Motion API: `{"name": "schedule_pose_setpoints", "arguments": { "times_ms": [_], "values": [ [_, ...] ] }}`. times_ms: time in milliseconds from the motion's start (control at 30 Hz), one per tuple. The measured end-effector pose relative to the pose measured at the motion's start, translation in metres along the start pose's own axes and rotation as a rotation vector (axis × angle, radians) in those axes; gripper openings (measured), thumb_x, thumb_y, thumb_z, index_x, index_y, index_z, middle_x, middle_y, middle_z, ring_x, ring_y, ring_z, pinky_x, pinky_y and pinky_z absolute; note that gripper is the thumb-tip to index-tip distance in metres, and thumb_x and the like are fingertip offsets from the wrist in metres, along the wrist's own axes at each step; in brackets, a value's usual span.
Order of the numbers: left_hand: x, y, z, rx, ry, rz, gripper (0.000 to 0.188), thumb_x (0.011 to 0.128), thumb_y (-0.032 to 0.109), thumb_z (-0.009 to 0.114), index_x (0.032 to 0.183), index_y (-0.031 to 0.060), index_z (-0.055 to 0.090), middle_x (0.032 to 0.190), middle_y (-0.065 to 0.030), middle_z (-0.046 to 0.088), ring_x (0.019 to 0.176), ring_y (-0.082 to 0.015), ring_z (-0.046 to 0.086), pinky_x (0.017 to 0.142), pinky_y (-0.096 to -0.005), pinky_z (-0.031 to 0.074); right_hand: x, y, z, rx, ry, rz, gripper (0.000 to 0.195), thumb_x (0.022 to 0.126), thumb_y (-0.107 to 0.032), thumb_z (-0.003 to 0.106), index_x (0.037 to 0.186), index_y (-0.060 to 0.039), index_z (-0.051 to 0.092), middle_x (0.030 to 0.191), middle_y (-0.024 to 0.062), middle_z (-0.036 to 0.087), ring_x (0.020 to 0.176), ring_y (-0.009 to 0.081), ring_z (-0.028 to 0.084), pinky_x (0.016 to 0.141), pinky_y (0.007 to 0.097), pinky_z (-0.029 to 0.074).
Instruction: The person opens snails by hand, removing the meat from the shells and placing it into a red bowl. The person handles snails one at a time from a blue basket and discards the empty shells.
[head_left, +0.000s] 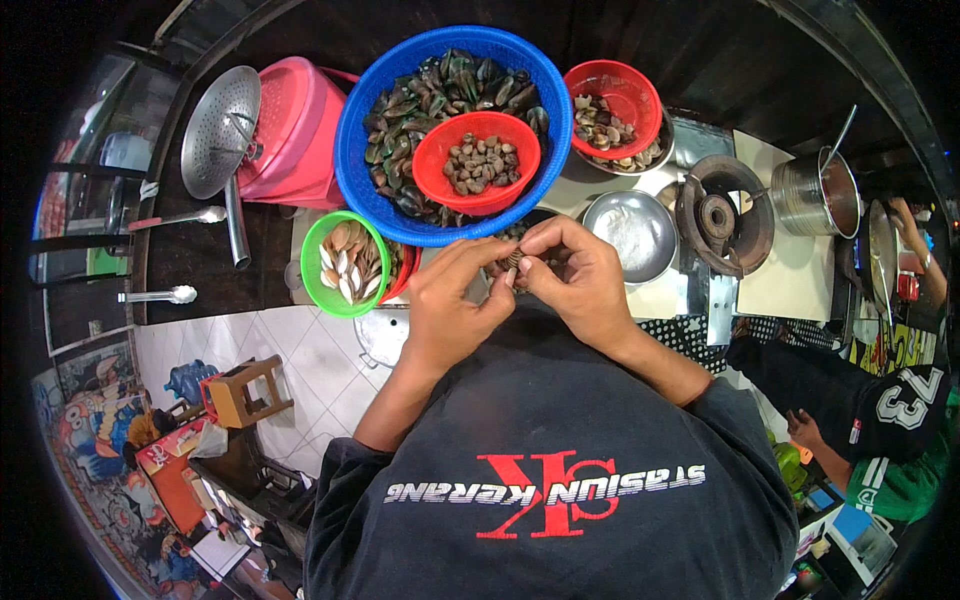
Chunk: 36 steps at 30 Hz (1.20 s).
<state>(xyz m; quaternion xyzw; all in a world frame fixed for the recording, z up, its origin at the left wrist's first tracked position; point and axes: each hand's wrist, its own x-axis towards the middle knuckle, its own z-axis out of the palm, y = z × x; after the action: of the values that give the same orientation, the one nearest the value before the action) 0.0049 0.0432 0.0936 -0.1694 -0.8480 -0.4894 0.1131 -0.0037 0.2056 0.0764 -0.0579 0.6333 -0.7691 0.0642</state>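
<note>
Between the fingertips of my left hand (454, 300) and my right hand (581, 281) is a small ribbed cockle shell (514, 258). Both thumbs and index fingers touch it. Whether it is split apart is too small to tell. Behind my hands sits a dark bowl (541, 217), mostly hidden by them. Just beyond stands a large blue basket (349, 150) full of green mussels (397, 105). A small red basket (424, 161) with cockles (480, 165) rests on those mussels. Left of my hands, a green basket (306, 255) holds smooth, pale-edged shellfish (349, 262).
To the right are a steel bowl of white contents (630, 232), a red basket of clams (626, 82), a gas burner (716, 214) and a steel pot (806, 195). A pink container (300, 135) and perforated ladle (214, 135) stand left. Another person (862, 405) is at the right.
</note>
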Motion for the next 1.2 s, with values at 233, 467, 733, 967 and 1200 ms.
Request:
{"name": "schedule_pose_setpoints", "arguments": {
  "times_ms": [233,467,733,967,1200],
  "values": [
    [-0.001,-0.003,0.012,0.213,0.076,0.269,0.039,0.064,-0.009,0.065,0.102,-0.0076,0.063,0.093,-0.0207,0.064,0.079,-0.034,0.063,0.071,-0.0384,0.053,0.0,-0.002,0.002,-0.139,0.027,-0.051,0.009,0.08,0.002,0.06,0.088,0.0037,0.057,0.082,0.0064,0.06,0.076,0.0082,0.059,0.066,0.024,0.051],
    [-0.004,-0.005,0.023,0.294,0.109,0.25,0.041,0.063,-0.009,0.064,0.104,-0.0075,0.062,0.094,-0.0222,0.063,0.083,-0.036,0.063,0.074,-0.0404,0.052,0.001,0.009,0.004,-0.122,0.058,-0.073,0.008,0.081,0.002,0.058,0.088,0.0034,0.056,0.081,0.0058,0.059,0.076,0.0086,0.059,0.065,0.0248,0.05],
    [-0.006,-0.003,0.024,0.326,0.119,0.213,0.041,0.063,-0.009,0.061,0.104,-0.007,0.062,0.094,-0.0224,0.064,0.085,-0.0383,0.063,0.075,-0.0409,0.052,0.002,0.014,0.007,-0.113,0.074,-0.052,0.008,0.08,0.004,0.056,0.088,0.0027,0.056,0.079,0.0047,0.059,0.073,0.0071,0.057,0.063,0.0236,0.047],
    [-0.004,-0.002,0.019,0.246,0.121,0.205,0.031,0.068,-0.01,0.059,0.099,-0.0072,0.063,0.087,-0.0193,0.065,0.077,-0.0348,0.064,0.07,-0.039,0.052,-0.001,0.013,0.01,-0.027,0.083,-0.007,0.008,0.084,0.006,0.053,0.09,0.002,0.056,0.081,0.0022,0.058,0.073,0.0044,0.053,0.06,0.022,0.045],
    [-0.002,-0.01,0.009,0.176,0.182,0.001,0.025,0.073,-0.008,0.058,0.097,-0.0036,0.065,0.082,-0.0178,0.065,0.073,-0.0311,0.065,0.067,-0.0361,0.052,-0.001,0.011,0.013,0.064,-0.063,0.051,0.022,0.09,0.0,0.057,0.112,0.0011,0.057,0.1,0.0049,0.062,0.088,0.0083,0.061,0.075,0.0226,0.05]
  ]
}}
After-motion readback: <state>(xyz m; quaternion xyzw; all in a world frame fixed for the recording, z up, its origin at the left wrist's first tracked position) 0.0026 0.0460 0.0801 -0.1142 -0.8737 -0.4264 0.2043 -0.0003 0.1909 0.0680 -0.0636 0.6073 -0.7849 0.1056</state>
